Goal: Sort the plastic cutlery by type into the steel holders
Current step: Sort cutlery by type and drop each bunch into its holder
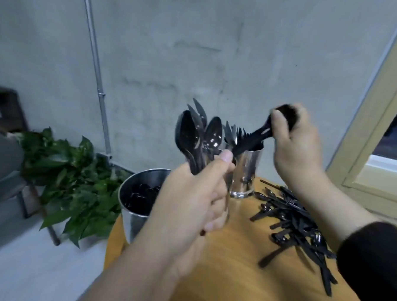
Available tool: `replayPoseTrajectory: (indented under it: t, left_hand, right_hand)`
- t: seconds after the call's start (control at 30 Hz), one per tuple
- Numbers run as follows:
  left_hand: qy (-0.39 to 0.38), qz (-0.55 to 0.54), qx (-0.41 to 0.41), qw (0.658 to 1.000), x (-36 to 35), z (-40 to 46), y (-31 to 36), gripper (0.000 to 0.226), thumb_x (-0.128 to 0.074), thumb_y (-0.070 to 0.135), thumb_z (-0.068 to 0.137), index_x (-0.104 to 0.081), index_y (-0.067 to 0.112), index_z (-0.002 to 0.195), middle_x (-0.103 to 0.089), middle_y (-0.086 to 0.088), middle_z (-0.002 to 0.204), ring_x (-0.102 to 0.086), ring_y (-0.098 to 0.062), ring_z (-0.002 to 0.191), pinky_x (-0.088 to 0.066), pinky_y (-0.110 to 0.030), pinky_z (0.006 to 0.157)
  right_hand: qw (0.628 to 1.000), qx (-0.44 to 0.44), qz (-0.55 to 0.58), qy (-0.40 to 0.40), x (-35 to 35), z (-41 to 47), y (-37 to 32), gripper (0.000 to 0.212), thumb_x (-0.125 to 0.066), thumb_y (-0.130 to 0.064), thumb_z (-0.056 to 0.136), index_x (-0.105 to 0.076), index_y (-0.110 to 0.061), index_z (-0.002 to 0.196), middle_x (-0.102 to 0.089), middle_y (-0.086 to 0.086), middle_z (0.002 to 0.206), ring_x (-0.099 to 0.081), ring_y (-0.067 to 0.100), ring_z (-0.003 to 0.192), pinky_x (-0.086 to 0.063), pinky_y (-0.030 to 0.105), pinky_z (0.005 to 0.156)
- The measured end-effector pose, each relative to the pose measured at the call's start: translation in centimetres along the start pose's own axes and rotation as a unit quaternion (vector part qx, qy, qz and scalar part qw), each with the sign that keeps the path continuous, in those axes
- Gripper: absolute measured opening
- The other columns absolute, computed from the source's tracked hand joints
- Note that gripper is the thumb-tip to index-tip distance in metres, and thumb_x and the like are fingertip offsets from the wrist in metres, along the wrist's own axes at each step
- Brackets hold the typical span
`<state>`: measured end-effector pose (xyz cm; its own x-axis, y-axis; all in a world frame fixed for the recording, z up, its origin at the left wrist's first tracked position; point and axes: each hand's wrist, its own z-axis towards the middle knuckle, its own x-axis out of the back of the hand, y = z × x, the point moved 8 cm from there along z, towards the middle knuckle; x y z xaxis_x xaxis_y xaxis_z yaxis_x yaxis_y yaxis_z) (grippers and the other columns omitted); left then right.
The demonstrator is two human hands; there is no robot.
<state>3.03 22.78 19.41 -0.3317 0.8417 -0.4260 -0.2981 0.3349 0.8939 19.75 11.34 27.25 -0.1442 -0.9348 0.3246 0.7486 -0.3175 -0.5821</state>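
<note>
My left hand (191, 202) grips a bundle of black plastic spoons and knives (198, 136), held upright above the table. My right hand (292, 149) pinches a black plastic spoon (261, 134) by its bowl end, its handle slanting down toward the tall steel holder (246, 174), which has forks standing in it. A wider steel holder (134, 206) at the table's left edge contains black spoons. A heap of mixed black cutlery (298, 228) lies on the table to the right.
The round wooden table (234, 264) sits against a grey concrete wall. A leafy green plant (75, 182) stands on the floor to the left. A cream door frame (378, 125) rises on the right.
</note>
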Motion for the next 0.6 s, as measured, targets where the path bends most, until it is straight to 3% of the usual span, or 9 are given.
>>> replayPoseTrajectory:
  t: [0.07,0.17,0.27,0.33,0.4,0.47,0.53,0.6]
  left_hand:
    - [0.011,0.007,-0.014,1.000,2.2,-0.1,2.1,0.024,-0.065,0.034,0.096,-0.064,0.010,0.095,-0.028,0.003,0.060,-0.022,-0.009,0.043,-0.022,-0.019,0.035]
    - [0.032,0.021,-0.020,0.999,5.1,0.0,4.1,0.021,-0.064,0.033,0.097,-0.061,0.013,0.092,-0.029,0.004,0.057,-0.022,-0.007,0.040,-0.020,-0.017,0.034]
    - [0.037,0.046,-0.011,0.998,7.0,0.3,4.8,0.021,-0.063,0.033,0.098,-0.061,0.013,0.091,-0.030,0.004,0.056,-0.023,-0.007,0.040,-0.020,-0.018,0.034]
    - [0.032,0.060,0.003,0.998,7.7,0.4,4.8,0.022,-0.063,0.032,0.098,-0.062,0.012,0.089,-0.032,0.003,0.056,-0.024,-0.007,0.040,-0.020,-0.017,0.033]
    - [0.013,0.070,0.023,0.997,7.9,0.5,4.5,0.023,-0.064,0.031,0.097,-0.063,0.010,0.087,-0.035,0.001,0.057,-0.024,-0.007,0.041,-0.019,-0.017,0.033]
    - [-0.013,0.085,0.051,0.995,7.8,0.4,4.0,0.024,-0.064,0.030,0.097,-0.062,0.008,0.087,-0.036,0.000,0.058,-0.024,-0.008,0.041,-0.016,-0.018,0.035]
    - [-0.041,0.093,0.080,0.992,7.3,0.2,3.4,0.024,-0.064,0.028,0.097,-0.062,0.008,0.086,-0.034,0.000,0.057,-0.024,-0.008,0.041,-0.015,-0.018,0.034]
    - [-0.059,0.107,0.099,0.988,6.6,0.0,3.0,0.022,-0.064,0.026,0.096,-0.062,0.008,0.083,-0.031,0.000,0.055,-0.024,-0.008,0.040,-0.015,-0.018,0.035]
  right_hand:
    - [0.998,-0.002,-0.040,-0.051,-3.8,1.2,0.1,0.021,-0.048,-0.033,0.104,-0.059,-0.017,0.109,-0.066,0.006,0.090,-0.060,0.030,0.086,-0.049,0.041,0.077]
    - [0.982,-0.028,-0.119,-0.147,-8.4,1.5,1.6,0.029,-0.047,-0.042,0.103,-0.058,-0.016,0.111,-0.067,0.010,0.093,-0.060,0.035,0.089,-0.046,0.041,0.072]
    - [0.933,-0.034,-0.226,-0.276,-11.3,-0.5,3.5,0.066,-0.049,-0.072,0.089,-0.058,-0.019,0.128,-0.063,0.008,0.114,-0.059,0.030,0.105,-0.049,0.039,0.082]
    - [0.935,-0.036,-0.230,-0.266,-10.8,-1.2,3.0,0.089,-0.042,-0.085,0.080,-0.052,-0.021,0.140,-0.056,0.006,0.125,-0.053,0.027,0.118,-0.047,0.043,0.096]
    - [0.963,-0.040,-0.139,-0.227,-9.2,-1.3,0.2,0.080,-0.042,-0.080,0.084,-0.052,-0.024,0.141,-0.057,-0.002,0.120,-0.058,0.018,0.112,-0.047,0.036,0.091]
    - [0.967,-0.035,-0.003,-0.254,-8.5,-2.1,-4.1,0.065,-0.045,-0.074,0.086,-0.053,-0.034,0.137,-0.064,-0.012,0.106,-0.064,0.005,0.082,-0.050,0.029,0.073]
    - [0.932,-0.030,0.127,-0.337,-8.7,-3.8,-8.8,0.060,-0.045,-0.070,0.083,-0.052,-0.041,0.135,-0.067,-0.014,0.086,-0.058,0.005,0.061,-0.048,0.025,0.061]
    - [0.902,-0.012,0.196,-0.384,-9.0,-5.2,-12.4,0.057,-0.047,-0.068,0.084,-0.050,-0.044,0.135,-0.067,-0.017,0.084,-0.058,0.008,0.063,-0.050,0.026,0.061]
